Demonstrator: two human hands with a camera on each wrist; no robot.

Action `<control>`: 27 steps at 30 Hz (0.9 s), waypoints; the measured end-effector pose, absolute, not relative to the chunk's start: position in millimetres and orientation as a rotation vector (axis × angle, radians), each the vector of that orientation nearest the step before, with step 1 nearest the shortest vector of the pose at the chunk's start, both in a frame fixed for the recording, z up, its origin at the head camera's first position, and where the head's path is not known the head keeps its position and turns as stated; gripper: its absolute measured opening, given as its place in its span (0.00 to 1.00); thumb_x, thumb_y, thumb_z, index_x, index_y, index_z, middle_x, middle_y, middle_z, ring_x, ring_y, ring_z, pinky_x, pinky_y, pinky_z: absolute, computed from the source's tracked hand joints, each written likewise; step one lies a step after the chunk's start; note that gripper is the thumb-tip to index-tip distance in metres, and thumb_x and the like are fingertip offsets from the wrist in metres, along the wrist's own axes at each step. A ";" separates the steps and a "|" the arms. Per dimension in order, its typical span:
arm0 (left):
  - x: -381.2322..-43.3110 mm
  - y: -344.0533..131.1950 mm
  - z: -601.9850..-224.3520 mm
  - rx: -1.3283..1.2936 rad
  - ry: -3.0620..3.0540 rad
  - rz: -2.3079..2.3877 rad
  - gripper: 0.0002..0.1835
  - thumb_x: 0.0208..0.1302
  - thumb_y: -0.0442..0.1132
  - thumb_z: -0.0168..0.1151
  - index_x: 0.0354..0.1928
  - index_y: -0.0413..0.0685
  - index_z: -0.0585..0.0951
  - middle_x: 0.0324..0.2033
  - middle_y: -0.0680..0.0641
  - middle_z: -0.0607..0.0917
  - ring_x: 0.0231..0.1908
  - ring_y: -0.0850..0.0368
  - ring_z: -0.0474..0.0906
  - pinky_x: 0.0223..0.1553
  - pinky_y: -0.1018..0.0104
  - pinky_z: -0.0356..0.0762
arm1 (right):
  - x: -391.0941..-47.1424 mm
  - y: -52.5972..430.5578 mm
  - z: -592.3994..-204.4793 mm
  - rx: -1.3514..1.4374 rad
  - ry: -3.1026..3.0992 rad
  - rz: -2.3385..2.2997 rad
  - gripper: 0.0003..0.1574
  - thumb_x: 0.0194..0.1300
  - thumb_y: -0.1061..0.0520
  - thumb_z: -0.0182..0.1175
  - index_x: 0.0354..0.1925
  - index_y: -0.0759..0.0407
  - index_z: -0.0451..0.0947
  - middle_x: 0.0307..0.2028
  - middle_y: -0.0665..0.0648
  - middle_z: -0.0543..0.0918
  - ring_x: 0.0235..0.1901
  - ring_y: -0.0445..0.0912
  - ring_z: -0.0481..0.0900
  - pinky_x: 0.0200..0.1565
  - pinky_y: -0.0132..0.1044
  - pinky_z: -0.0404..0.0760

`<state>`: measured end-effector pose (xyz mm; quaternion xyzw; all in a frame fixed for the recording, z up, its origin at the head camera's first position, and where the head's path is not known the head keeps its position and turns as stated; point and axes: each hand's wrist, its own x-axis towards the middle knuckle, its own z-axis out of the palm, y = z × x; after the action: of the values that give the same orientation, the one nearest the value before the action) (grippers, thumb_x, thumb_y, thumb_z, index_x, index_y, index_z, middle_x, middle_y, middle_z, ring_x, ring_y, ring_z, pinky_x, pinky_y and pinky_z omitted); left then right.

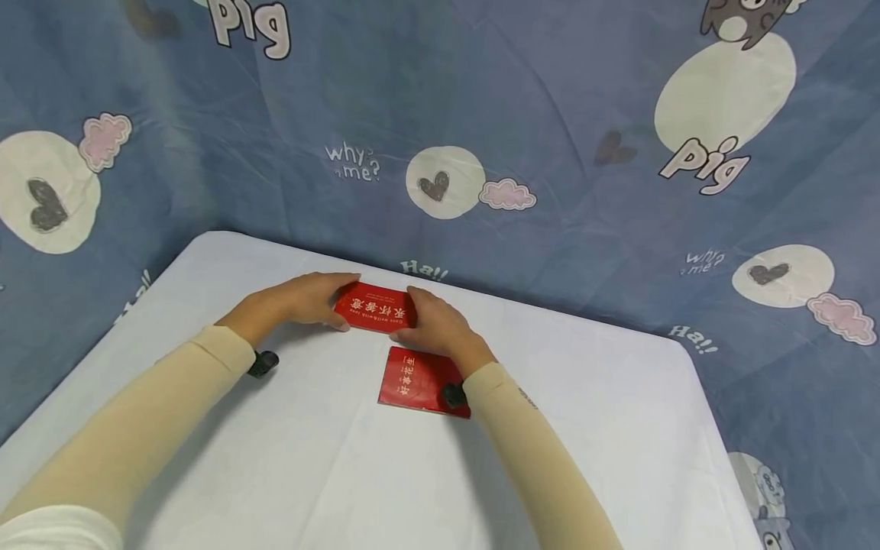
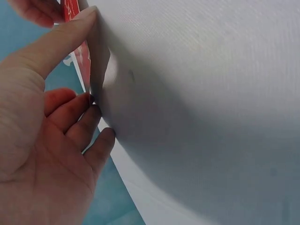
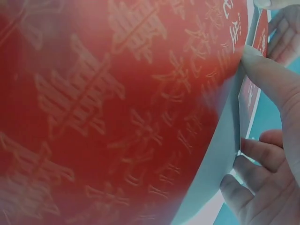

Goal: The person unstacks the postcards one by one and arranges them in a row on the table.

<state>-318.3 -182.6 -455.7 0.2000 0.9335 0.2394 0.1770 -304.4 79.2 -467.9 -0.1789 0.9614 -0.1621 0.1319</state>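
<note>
Near the table's far edge, a red envelope [image 1: 378, 307] with white lettering lies between both hands. My left hand [image 1: 309, 298] grips its left end, the thumb on the near edge and fingers on the far edge. The right hand [image 1: 442, 325] pinches the right end in the same way. In the left wrist view the envelope [image 2: 85, 58] shows edge-on between thumb and fingers, slightly bowed. A second red envelope [image 1: 406, 382] lies flat on the table just below the right hand, partly hidden by the wrist; its patterned face [image 3: 117, 103] fills much of the right wrist view.
A white cloth covers the table [image 1: 289, 458]. Right behind its far edge hangs a blue printed curtain [image 1: 584, 252]. Dark wrist-camera pieces show under the left wrist [image 1: 263, 364] and the right wrist [image 1: 454, 395].
</note>
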 end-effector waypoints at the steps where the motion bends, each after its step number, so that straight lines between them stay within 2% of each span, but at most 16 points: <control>1: -318.1 -182.7 -455.2 0.563 2.641 0.676 0.54 0.57 0.46 0.81 0.81 0.41 0.61 0.74 0.35 0.68 0.71 0.35 0.65 0.68 0.31 0.65 | -304.7 79.3 -467.6 -0.519 2.789 -0.471 0.63 0.58 0.39 0.77 0.81 0.54 0.57 0.73 0.54 0.71 0.69 0.49 0.70 0.67 0.50 0.76; 10: -318.6 -183.0 -456.3 0.536 2.623 0.684 0.54 0.59 0.47 0.80 0.81 0.43 0.60 0.76 0.36 0.66 0.73 0.35 0.62 0.70 0.31 0.63 | -305.1 80.9 -468.3 -0.509 2.786 -0.488 0.63 0.57 0.39 0.78 0.81 0.53 0.58 0.73 0.53 0.72 0.69 0.49 0.70 0.66 0.51 0.76; 19: -317.7 -180.8 -451.6 0.549 2.614 0.707 0.53 0.61 0.44 0.78 0.82 0.41 0.58 0.77 0.35 0.64 0.74 0.35 0.60 0.71 0.31 0.61 | -303.7 80.0 -465.6 -0.517 2.803 -0.511 0.58 0.59 0.40 0.77 0.78 0.54 0.62 0.67 0.53 0.76 0.63 0.48 0.74 0.64 0.49 0.79; 27: -315.5 -180.5 -454.5 0.531 2.618 0.725 0.52 0.62 0.45 0.78 0.82 0.42 0.58 0.77 0.35 0.64 0.74 0.33 0.60 0.70 0.30 0.61 | -305.1 76.7 -462.1 -0.501 2.802 -0.465 0.55 0.60 0.40 0.77 0.77 0.53 0.64 0.64 0.52 0.78 0.59 0.46 0.75 0.62 0.47 0.79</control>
<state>-315.5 -180.5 -454.5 0.1884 0.9293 0.2575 0.1859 -305.1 76.7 -462.1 -0.1724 0.9635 -0.1599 0.1284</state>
